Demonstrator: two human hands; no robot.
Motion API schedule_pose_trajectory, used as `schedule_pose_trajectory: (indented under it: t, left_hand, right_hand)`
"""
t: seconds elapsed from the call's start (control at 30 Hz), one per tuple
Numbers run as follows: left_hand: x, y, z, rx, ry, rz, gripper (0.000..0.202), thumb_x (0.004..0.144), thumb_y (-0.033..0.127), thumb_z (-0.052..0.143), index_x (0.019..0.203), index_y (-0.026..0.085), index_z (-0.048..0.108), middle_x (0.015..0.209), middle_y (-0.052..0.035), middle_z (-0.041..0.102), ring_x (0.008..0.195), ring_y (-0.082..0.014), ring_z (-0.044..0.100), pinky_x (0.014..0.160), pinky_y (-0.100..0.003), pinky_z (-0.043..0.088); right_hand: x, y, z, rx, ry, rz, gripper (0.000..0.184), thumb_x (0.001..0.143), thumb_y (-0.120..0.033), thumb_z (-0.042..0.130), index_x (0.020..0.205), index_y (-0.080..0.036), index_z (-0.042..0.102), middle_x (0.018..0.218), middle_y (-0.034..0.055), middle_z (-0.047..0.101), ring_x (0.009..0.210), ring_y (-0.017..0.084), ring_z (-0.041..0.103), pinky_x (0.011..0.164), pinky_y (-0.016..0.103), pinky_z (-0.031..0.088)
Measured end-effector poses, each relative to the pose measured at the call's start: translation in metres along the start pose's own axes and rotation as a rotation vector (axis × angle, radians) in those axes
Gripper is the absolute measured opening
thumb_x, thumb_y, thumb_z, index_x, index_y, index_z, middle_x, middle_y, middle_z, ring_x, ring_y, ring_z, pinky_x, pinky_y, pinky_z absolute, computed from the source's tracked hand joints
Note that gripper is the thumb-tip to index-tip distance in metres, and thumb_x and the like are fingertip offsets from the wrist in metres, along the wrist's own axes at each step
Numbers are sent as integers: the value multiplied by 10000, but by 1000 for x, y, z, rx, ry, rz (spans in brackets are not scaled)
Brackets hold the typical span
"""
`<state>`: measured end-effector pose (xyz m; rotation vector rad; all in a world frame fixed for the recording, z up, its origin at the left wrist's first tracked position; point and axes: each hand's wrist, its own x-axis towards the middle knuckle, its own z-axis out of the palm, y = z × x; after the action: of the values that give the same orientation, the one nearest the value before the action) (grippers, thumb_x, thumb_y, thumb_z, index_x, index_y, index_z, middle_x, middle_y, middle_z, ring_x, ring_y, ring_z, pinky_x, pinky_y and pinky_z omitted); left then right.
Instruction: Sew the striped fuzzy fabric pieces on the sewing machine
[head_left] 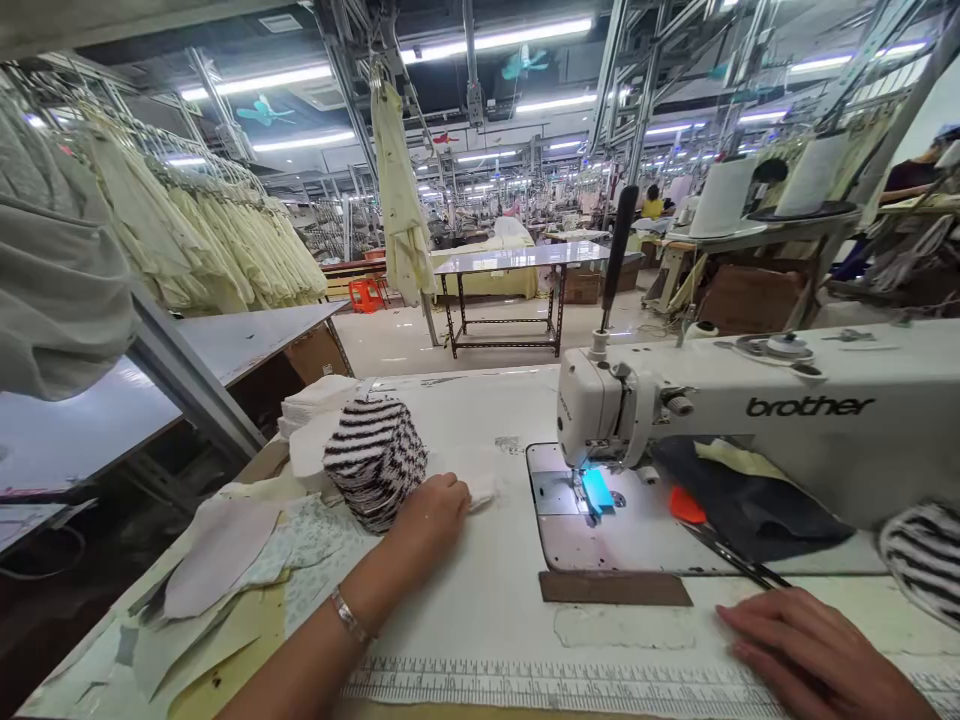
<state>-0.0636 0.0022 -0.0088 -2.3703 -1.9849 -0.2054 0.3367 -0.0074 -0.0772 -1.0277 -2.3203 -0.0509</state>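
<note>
My left hand (435, 515) is closed, with its fingers on a small white fabric piece (481, 491) that sticks out past the fingertips on the table. Just behind the hand stands a stack of black-and-white striped fuzzy pieces (375, 455). My right hand (814, 640) lies at the lower right with fingers stretched out and nothing in it. Beyond its fingers are scissors (731, 555), their tips by an orange-red item (686, 504). A white sewing machine (720, 400) stands between and behind the hands, its lamp lighting the needle plate (555, 530).
Fabric scraps (225, 550) cover the table's left side, and white pieces (319, 400) are stacked behind them. Dark cloth (750, 500) lies under the machine arm. A striped piece (926, 555) is at far right. A ruler strip (525, 682) runs along the front edge.
</note>
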Motion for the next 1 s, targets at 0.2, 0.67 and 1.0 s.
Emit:
schedule_pose_trajectory:
  t: [0.2, 0.67, 1.0]
  left_hand:
    - [2, 3, -3, -62, 17, -34, 196, 833, 120, 423, 736, 173, 585, 765, -47, 612, 712, -176, 574, 613, -263, 385]
    - [-14, 62, -19, -312, 163, 136, 132, 873, 184, 392, 867, 177, 524, 854, -60, 623, 779, -179, 592, 709, -297, 490]
    - [24, -72, -99, -25, 356, -216, 210, 921, 210, 412, 995, 121, 587, 1043, -97, 599, 971, -236, 562, 863, -418, 443]
  right_hand:
    - [13, -13, -10, 19, 21, -15, 204, 812, -404, 585, 889, -263, 711, 840, 43, 670, 763, 198, 640, 642, 260, 567]
    - [23, -31, -13, 92, 36, -18, 169, 820, -345, 581, 928, -278, 693, 851, 41, 657, 762, 190, 639, 631, 247, 559]
    - [95, -117, 22, 147, -327, -334, 328, 785, -238, 614, 1110, -199, 637, 1151, 98, 620, 1052, 303, 574, 842, 447, 508]
